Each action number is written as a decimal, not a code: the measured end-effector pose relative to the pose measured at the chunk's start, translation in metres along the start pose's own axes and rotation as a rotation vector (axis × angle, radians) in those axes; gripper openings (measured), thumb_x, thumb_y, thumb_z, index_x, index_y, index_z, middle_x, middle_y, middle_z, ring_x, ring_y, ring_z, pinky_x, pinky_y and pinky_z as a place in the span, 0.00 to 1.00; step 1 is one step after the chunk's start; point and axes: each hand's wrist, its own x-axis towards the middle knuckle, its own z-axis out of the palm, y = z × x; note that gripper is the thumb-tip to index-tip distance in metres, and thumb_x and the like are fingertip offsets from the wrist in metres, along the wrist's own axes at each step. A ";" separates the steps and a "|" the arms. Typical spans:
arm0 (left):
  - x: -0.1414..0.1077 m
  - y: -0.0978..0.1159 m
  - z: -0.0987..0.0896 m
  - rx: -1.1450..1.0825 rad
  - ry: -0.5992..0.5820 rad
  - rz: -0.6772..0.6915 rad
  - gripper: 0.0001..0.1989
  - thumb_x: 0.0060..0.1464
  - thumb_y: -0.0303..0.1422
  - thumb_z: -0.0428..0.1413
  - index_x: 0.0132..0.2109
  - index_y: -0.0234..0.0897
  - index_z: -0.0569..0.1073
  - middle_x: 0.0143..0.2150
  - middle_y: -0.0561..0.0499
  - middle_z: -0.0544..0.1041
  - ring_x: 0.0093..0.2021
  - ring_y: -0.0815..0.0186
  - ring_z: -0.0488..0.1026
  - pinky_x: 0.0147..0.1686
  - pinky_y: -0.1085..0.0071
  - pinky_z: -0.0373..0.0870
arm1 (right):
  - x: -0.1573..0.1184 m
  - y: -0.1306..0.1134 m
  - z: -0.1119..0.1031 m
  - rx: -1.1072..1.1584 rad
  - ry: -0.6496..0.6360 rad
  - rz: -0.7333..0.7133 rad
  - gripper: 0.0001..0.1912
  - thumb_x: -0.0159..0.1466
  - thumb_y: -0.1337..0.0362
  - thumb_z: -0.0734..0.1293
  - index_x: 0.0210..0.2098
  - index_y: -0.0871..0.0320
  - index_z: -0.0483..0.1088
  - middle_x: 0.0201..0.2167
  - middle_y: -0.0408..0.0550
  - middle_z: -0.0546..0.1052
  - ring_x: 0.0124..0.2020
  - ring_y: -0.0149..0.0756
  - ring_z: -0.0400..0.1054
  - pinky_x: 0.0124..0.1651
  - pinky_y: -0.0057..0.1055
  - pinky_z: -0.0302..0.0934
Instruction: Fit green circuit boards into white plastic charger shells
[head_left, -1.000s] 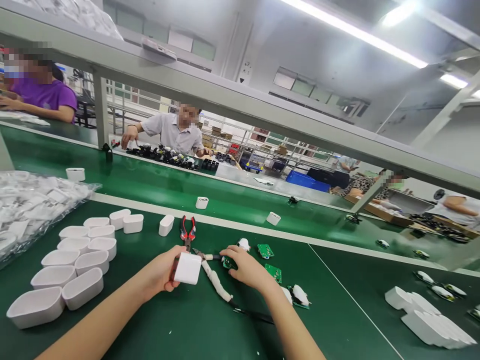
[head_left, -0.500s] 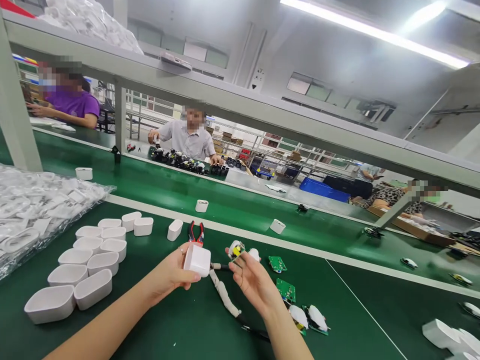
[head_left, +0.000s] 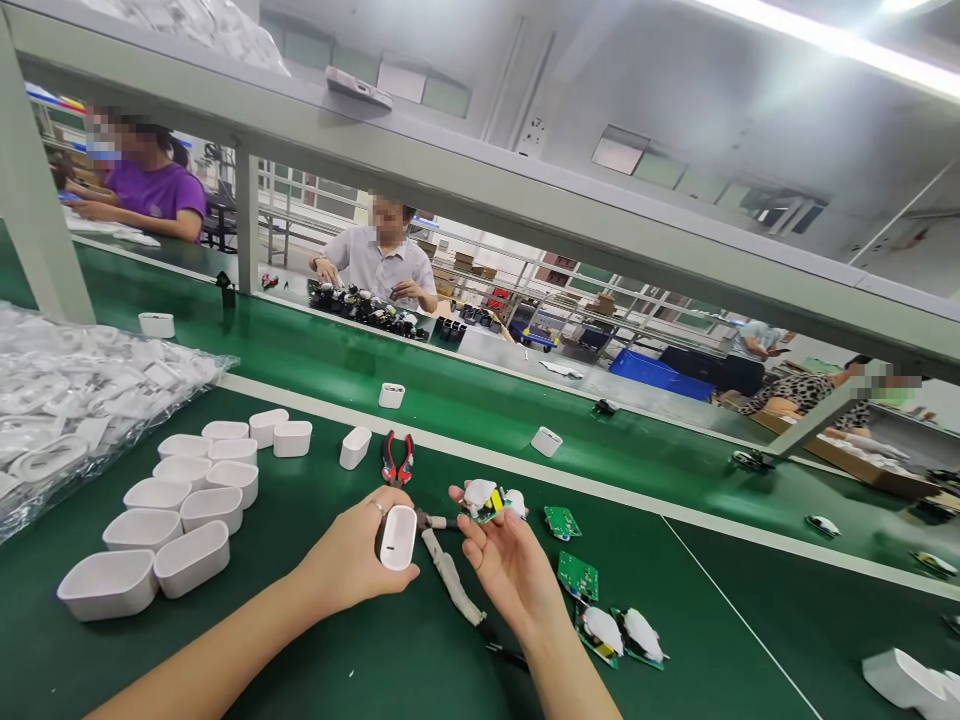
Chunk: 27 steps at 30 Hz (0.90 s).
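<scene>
- The left hand (head_left: 349,557) holds a white plastic charger casing (head_left: 397,537) upright, with the left fingers (head_left: 375,507) clamped around it; a ring (head_left: 379,507) shows on one finger.
- The right hand (head_left: 510,575) is palm up, the right fingers (head_left: 459,497) curled and pinching a small circuit board (head_left: 481,500) with white parts on it.
- Just beyond the left fingers lie red-and-black pliers (head_left: 397,458).
- Just below the fingers of both hands lies a white-wrapped tool, perhaps a soldering iron (head_left: 450,575), though its tip is hard to make out.
- Right of the right fingers are two green circuit boards (head_left: 577,576) and two boards with white covers (head_left: 604,630).
- Well left of the left fingers, white casings (head_left: 191,558) stand in rows beside a clear bag of white parts (head_left: 90,400) on the green surface (head_left: 712,640).
</scene>
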 end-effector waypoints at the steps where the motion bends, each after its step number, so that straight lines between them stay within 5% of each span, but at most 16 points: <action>1: 0.000 0.000 0.000 -0.017 -0.008 -0.001 0.17 0.37 0.31 0.55 0.38 0.40 0.61 0.34 0.54 0.65 0.29 0.68 0.64 0.28 0.74 0.61 | 0.001 -0.002 0.002 0.000 0.001 0.000 0.10 0.48 0.61 0.67 0.29 0.58 0.69 0.33 0.45 0.74 0.30 0.28 0.69 0.28 0.19 0.63; 7: 0.001 -0.001 -0.002 -0.062 0.000 0.026 0.21 0.34 0.34 0.59 0.39 0.41 0.63 0.38 0.53 0.64 0.35 0.64 0.64 0.32 0.72 0.61 | 0.004 -0.010 0.016 -0.087 -0.041 -0.006 0.17 0.47 0.62 0.68 0.37 0.54 0.65 0.37 0.46 0.73 0.35 0.35 0.68 0.34 0.28 0.63; 21: 0.004 -0.001 -0.003 -0.270 -0.015 0.045 0.24 0.31 0.31 0.62 0.38 0.39 0.61 0.37 0.53 0.64 0.33 0.67 0.64 0.30 0.74 0.61 | -0.026 0.021 0.029 -0.559 0.040 -0.355 0.20 0.46 0.64 0.69 0.38 0.52 0.63 0.43 0.48 0.70 0.45 0.37 0.63 0.45 0.32 0.58; 25: 0.002 0.009 -0.005 -0.210 0.061 -0.109 0.26 0.27 0.34 0.63 0.33 0.39 0.57 0.25 0.58 0.65 0.26 0.68 0.62 0.25 0.75 0.58 | -0.026 0.022 0.026 -0.455 0.031 -0.288 0.22 0.47 0.62 0.68 0.41 0.51 0.59 0.42 0.48 0.71 0.40 0.37 0.66 0.41 0.33 0.61; 27: 0.001 0.011 -0.004 -0.206 0.138 -0.145 0.28 0.28 0.35 0.63 0.37 0.39 0.57 0.28 0.56 0.66 0.28 0.67 0.63 0.27 0.74 0.59 | -0.026 0.024 0.026 -0.373 0.044 -0.207 0.23 0.48 0.60 0.68 0.42 0.51 0.59 0.41 0.47 0.71 0.39 0.36 0.66 0.41 0.34 0.61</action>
